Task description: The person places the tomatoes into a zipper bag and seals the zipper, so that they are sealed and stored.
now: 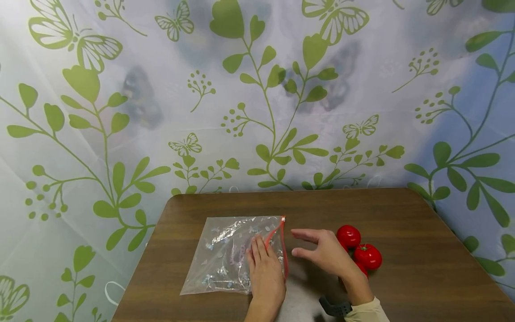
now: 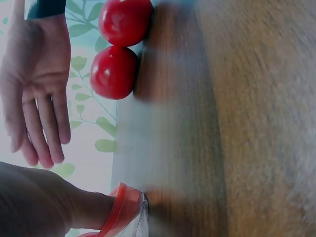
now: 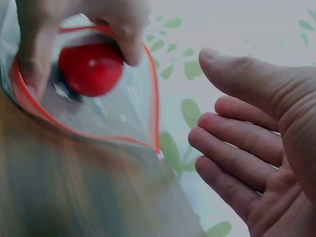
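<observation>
A clear plastic zip bag (image 1: 219, 259) with a red zip edge lies flat on the table, its mouth to the right. Over its mouth end is my left hand (image 1: 266, 273); in the right wrist view its fingers (image 3: 129, 47) curl over the red rim and spread the mouth. A red tomato (image 3: 91, 69) shows inside the mouth there; in the head view the hand hides it. My right hand (image 1: 325, 250) hovers just right of the mouth, empty, thumb and fingers apart. Beside it sit several red tomatoes (image 1: 368, 256), partly covered by the right hand and forearm.
The brown wooden table (image 1: 414, 232) has rounded far corners. Behind it hangs a pale curtain (image 1: 193, 116) printed with green leaves and butterflies. A black strap (image 1: 335, 308) is on the right wrist beside a beige sleeve (image 1: 368, 311).
</observation>
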Motion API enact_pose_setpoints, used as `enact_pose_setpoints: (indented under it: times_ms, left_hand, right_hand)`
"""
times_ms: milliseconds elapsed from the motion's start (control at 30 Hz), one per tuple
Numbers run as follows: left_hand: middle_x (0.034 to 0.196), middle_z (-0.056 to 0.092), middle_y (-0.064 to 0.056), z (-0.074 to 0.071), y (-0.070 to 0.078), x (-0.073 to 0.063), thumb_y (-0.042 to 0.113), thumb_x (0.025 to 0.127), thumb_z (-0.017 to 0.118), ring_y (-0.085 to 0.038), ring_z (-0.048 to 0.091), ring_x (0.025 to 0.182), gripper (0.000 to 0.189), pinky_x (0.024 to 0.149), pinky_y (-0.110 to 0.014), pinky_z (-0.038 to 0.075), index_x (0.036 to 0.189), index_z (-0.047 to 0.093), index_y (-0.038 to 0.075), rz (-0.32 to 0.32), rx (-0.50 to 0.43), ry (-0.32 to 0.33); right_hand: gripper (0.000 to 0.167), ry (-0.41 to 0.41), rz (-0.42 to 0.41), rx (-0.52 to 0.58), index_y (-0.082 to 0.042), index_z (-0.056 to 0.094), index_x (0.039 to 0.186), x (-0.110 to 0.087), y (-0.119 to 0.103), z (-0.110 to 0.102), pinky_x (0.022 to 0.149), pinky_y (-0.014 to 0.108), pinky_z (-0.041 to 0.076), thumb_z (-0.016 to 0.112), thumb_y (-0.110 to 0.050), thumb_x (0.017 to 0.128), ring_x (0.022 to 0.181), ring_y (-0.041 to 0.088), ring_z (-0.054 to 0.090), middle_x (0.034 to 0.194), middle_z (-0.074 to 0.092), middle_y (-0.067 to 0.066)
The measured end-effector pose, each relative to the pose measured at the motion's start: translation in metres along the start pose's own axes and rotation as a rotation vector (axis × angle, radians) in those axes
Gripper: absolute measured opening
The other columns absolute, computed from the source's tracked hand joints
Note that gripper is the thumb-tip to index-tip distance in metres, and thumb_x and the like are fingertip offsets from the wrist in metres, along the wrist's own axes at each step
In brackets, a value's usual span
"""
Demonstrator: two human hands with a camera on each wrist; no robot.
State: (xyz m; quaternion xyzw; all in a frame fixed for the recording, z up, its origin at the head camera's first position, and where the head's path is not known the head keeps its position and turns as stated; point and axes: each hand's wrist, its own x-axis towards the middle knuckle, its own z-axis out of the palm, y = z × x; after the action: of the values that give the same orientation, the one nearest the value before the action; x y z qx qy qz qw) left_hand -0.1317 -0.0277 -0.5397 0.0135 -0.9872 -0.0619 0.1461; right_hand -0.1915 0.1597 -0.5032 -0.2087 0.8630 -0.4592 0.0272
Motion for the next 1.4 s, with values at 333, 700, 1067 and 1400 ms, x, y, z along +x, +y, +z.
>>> enact_pose_setpoints:
  times_ms: [333, 700, 1067, 1400]
  left_hand:
    - [0.165, 0.046, -0.034, -0.001, 0.000, 0.000, 0.000, 0.083, 0.083, -0.045, 0.046, 0.156, 0.072, 0.125, -0.060, 0.041, 0.149, 0.057, -0.009, -0.005, -0.021, 0.000]
    - [0.162, 0.049, -0.034, 0.000, -0.001, -0.001, 0.001, 0.074, 0.089, -0.045, 0.049, 0.153, 0.077, 0.123, -0.060, 0.043, 0.146, 0.060, -0.009, -0.003, -0.024, 0.031]
    - [0.164, 0.046, -0.033, -0.002, 0.000, 0.000, -0.003, 0.072, 0.089, -0.045, 0.048, 0.155, 0.081, 0.124, -0.061, 0.042, 0.147, 0.059, -0.010, -0.010, -0.048, 0.019]
    - [0.165, 0.046, -0.033, -0.004, 0.000, -0.001, -0.003, 0.073, 0.089, -0.045, 0.047, 0.155, 0.081, 0.124, -0.061, 0.041, 0.148, 0.058, -0.010, -0.011, -0.051, 0.008]
  right_hand:
    - [0.055, 0.018, 0.042, 0.007, -0.023, 0.076, 0.140, -0.019, 0.006, -0.036, 0.100, 0.047, 0.064, 0.089, -0.045, 0.091, 0.128, 0.027, 0.075, 0.138, 0.077, -0.002]
    - [0.050, 0.041, 0.066, -0.017, -0.027, 0.075, 0.140, -0.041, 0.016, -0.063, 0.100, 0.036, 0.063, 0.087, -0.041, 0.094, 0.123, 0.017, 0.075, 0.138, 0.077, -0.002]
    - [0.050, 0.054, 0.108, 0.005, -0.019, 0.072, 0.144, -0.071, 0.026, -0.092, 0.096, 0.027, 0.062, 0.085, -0.032, 0.097, 0.127, -0.007, 0.065, 0.143, 0.075, 0.002]
    - [0.053, 0.115, 0.120, -0.089, -0.015, 0.073, 0.143, -0.094, 0.040, -0.118, 0.095, 0.014, 0.056, 0.088, -0.029, 0.094, 0.123, -0.016, 0.061, 0.140, 0.076, 0.008]
